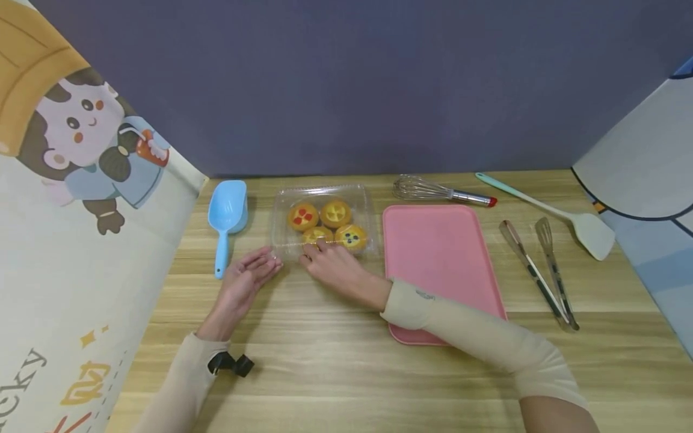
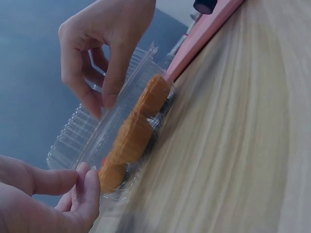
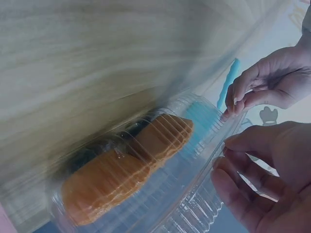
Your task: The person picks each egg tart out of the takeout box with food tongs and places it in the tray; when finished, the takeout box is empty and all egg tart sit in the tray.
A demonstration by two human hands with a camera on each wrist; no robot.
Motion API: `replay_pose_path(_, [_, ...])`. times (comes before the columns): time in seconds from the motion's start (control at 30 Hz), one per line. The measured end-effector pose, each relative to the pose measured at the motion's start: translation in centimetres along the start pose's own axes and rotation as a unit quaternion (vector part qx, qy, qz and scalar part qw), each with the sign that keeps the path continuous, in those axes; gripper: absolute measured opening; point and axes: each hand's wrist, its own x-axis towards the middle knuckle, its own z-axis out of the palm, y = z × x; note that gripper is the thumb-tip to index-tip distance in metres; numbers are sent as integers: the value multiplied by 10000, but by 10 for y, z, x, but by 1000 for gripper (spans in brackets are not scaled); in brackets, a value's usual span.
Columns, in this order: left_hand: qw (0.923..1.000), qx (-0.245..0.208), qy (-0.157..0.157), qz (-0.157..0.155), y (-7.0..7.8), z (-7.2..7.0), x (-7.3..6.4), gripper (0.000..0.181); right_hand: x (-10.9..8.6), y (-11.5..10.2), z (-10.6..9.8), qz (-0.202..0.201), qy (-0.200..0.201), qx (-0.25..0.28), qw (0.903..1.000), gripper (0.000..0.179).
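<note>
A clear plastic clamshell container (image 1: 325, 191) holds several toy egg tarts (image 1: 336, 213), with red, yellow and dark toppings. At its front left corner, my left hand (image 1: 246, 279) pinches the rim between thumb and fingers. My right hand (image 1: 337, 264) reaches over the middle of the front edge, its thumb and fingertips pinching the rim. In the left wrist view, the lid edge (image 2: 141, 63) stands above the orange tart sides (image 2: 133, 138). Ridged clear walls (image 3: 189, 213) show close up in the right wrist view.
Right of the container lies a pink tray (image 1: 433, 252), partly under my right forearm. A blue scoop (image 1: 227, 207) lies at left. Further right are a whisk (image 1: 428, 189), metal tongs (image 1: 541, 270) and a turner (image 1: 590, 231). A dark wall (image 1: 346, 90) borders the back.
</note>
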Motion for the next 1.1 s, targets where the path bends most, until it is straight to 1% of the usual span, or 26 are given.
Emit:
replay_pose_path(0.07, [10000, -21, 66, 47, -2, 2, -2, 55, -1, -1, -2, -30, 20, 7, 10000, 22])
replay_pose_path(0.27, [9995, 26, 288, 102, -7, 9, -4, 48, -4, -2, -4, -76, 258, -136, 9995, 19])
replay_pose_path(0.37, [9991, 78, 413, 45, -7, 11, -5, 51, -5, -2, -6, -126, 309, -170, 9993, 18])
replay_pose_path(0.53, [9982, 185, 573, 6, -6, 14, -4, 53, -4, -1, -7, -143, 232, -171, 9995, 18])
replay_pose_path(0.63, [9979, 162, 622, 35, -7, 15, -3, 46, -3, 0, -6, -146, 159, -168, 9996, 18])
replay_pose_path(0.77, [9976, -18, 694, 22, -10, 15, -2, 23, -2, 0, -6, -196, 103, -186, 9996, 17])
replay_pose_path(0.87, [9974, -90, 715, 14, -12, 14, -3, 23, -2, -1, -6, -206, 131, -180, 9995, 17])
replay_pose_path(1.0, [9975, 46, 703, 57, -13, 13, -4, 22, -2, -2, -5, -180, 221, -181, 9994, 16])
replay_pose_path(1.1, [9976, 209, 653, 90, -13, 12, -5, 25, -3, -3, -4, -211, 326, -256, 9989, 16])
